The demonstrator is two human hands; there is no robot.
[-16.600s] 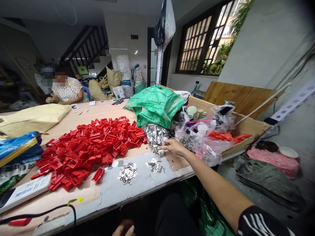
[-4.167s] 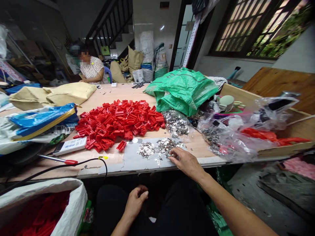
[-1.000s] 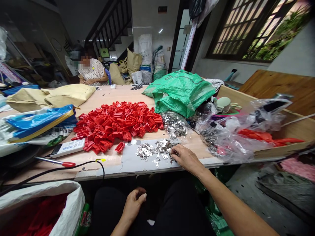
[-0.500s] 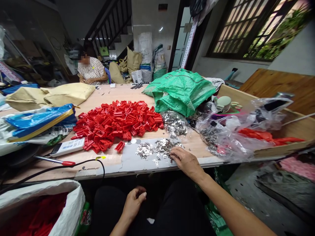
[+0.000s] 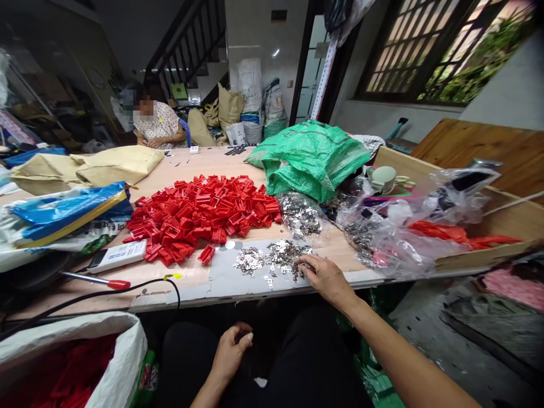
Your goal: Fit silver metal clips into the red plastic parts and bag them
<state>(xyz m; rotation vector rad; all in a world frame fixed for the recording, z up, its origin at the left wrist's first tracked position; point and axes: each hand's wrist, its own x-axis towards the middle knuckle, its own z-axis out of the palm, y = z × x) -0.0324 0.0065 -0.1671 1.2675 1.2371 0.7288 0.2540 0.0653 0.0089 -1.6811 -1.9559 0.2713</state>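
Observation:
My right hand (image 5: 326,277) rests at the right edge of a pile of small silvery metal pieces (image 5: 284,253), its bent fingers pinched down among them. The fingertips partly hide what they grip. Beside that pile lies a second, brighter heap of flat metal pieces (image 5: 249,260), both on a grey sheet (image 5: 225,277) at the table's front edge. My left hand (image 5: 230,347) is over my lap, below the table edge. Its fingers are curled in and the thumb lies close against them; whatever may be inside is hidden.
Red plastic parts (image 5: 204,212) form a large heap beyond the sheet. A green woven bag (image 5: 314,156) and clear bags (image 5: 391,238) crowd the right. A red-handled tool (image 5: 117,284), a cable and a white sack (image 5: 123,345) are left. Another person (image 5: 157,122) sits across the table.
My right hand stays at the edge of the metal pile, with only a slight shift of its fingers. My left hand looks unchanged. The view has moved a little.

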